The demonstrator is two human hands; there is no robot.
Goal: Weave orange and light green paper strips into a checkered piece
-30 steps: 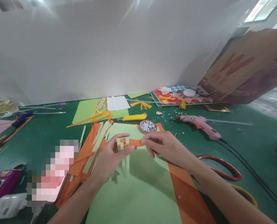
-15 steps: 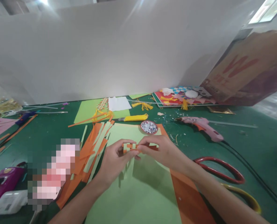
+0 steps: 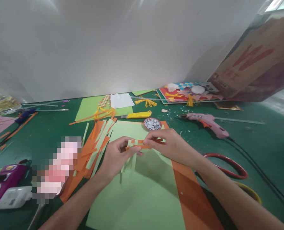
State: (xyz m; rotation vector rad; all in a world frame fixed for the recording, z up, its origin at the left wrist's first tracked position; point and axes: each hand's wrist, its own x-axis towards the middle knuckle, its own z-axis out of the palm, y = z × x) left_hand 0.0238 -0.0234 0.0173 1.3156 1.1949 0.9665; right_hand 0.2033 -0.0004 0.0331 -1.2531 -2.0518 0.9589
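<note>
Brown paper bag (image 3: pixel 282 35), behind my pink glue gun (image 3: pixel 210 124), bears 1 large red "W" (image 3: pixel 252 58); smaller red characters beneath, blurred.

The weave (image 3: pixel 136 142) mixes orange and pale green; the far knife (image 3: pixel 139 115) is yellow, the right glue gun (image 3: pixel 212 124) pink (its trigger (image 3: pixel 205 123) orange), the table (image 3: pixel 254 140) dark green.

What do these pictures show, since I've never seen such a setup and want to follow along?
There is no machine: you see a person's bare hands. One camera worn on the head takes every picture, looking forward and down. The left hand and right hand hold crossed strips, orange and pale green, above a green sheet. On the table, loose strips lie to the left, a yellow cutter and speckled dish beyond the hands, and a pink glue gun to the right.
</note>
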